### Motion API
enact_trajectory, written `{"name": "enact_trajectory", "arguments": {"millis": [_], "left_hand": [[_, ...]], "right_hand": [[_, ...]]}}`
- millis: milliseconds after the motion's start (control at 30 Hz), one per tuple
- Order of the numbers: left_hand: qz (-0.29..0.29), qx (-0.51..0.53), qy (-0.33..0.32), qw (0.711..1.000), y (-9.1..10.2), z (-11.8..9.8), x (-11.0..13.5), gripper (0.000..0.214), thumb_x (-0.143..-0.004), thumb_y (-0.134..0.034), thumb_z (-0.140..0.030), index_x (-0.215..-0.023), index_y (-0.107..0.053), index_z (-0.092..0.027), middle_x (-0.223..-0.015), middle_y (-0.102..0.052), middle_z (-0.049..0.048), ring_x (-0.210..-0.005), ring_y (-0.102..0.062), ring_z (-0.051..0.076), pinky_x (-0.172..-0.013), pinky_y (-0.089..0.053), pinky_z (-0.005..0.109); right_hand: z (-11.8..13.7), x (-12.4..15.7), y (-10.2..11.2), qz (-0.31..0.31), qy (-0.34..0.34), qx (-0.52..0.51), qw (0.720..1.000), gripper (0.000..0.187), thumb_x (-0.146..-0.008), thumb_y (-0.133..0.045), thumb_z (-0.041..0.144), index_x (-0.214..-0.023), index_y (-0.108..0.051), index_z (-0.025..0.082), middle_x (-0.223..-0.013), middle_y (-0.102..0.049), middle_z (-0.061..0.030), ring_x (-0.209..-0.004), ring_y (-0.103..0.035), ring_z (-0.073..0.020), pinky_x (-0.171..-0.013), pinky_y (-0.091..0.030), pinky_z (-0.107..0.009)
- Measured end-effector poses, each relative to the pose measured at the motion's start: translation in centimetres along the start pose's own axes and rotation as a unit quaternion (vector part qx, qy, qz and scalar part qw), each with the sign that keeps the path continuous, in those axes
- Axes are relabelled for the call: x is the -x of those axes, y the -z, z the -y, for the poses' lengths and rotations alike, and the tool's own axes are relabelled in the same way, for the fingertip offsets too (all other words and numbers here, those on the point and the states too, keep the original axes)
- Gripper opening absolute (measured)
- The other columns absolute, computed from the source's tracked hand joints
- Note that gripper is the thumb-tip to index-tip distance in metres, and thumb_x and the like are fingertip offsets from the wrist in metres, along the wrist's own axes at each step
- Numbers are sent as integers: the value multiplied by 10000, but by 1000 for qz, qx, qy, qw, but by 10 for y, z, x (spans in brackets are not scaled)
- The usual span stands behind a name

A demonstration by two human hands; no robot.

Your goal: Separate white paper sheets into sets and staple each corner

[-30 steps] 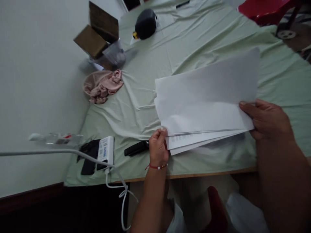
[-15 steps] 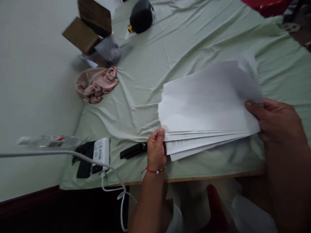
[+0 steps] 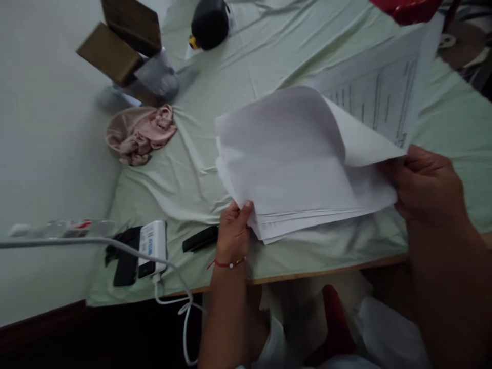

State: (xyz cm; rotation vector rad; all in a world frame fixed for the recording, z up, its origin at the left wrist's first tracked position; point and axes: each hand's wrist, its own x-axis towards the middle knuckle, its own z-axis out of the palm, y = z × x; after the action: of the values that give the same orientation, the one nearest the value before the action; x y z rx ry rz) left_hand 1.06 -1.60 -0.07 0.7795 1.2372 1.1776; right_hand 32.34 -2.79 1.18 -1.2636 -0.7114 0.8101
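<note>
Several loose sheets of paper (image 3: 284, 154) are fanned out above the cloth-covered table. My left hand (image 3: 233, 230) pinches their near left corner between thumb and fingers. At the right edge my right hand (image 3: 430, 184) is closed on the papers. The top sheet curls up and over, and behind it a printed sheet (image 3: 369, 97) shows lines of text and ruled columns. Which sheets lie between my right fingers is partly hidden. A black stapler-like tool (image 3: 200, 239) lies just left of my left hand, its right end covered by the hand.
At the left are a white power bank (image 3: 152, 246) with a cable (image 3: 188, 307), a dark phone (image 3: 126, 266) and a plastic bottle (image 3: 77, 228). Farther back lie a pink cloth (image 3: 142, 134), a cardboard box (image 3: 111, 54) and a black case (image 3: 210, 24). The table's wooden edge (image 3: 307, 274) runs nearby.
The top sheet has been bent up and leftward, and a printed sheet has come into view at the right. In the picture, the papers and my left hand have shifted left.
</note>
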Motion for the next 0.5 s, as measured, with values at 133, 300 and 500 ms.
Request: {"name": "enact_trajectory", "arguments": {"millis": [133, 300, 500], "left_hand": [[-22, -33, -123, 992, 8, -15, 0, 356, -666, -981, -398, -886, -771, -214, -941, -815, 39, -977, -747, 184, -980, -554, 298], [-42, -24, -227, 973, 18, -20, -3, 289, -652, -953, -266, -875, -771, -237, -896, -791, -2, -919, -715, 152, -973, -535, 286], [-40, -106, -261, 959, 25, 1, -9, 320, -739, -825, -200, -1056, -781, -206, -1005, -800, 36, -1029, -707, 177, -1044, -503, 305]], "right_hand": [[18, 9, 6, 82, 30, -9, 996, 276, -718, -917, 291, -990, -871, 277, -1009, -820, -29, -1036, -763, -249, -970, -615, -418], [29, 16, 8, 119, 19, -31, 992, 254, -553, -990, 281, -727, -806, 256, -910, -814, -58, -1067, -765, -340, -875, -652, -488], [5, 9, -9, 129, 100, -65, 985, 360, -690, -955, 282, -1027, -829, 256, -1111, -823, -60, -1123, -756, -285, -978, -621, -439]]}}
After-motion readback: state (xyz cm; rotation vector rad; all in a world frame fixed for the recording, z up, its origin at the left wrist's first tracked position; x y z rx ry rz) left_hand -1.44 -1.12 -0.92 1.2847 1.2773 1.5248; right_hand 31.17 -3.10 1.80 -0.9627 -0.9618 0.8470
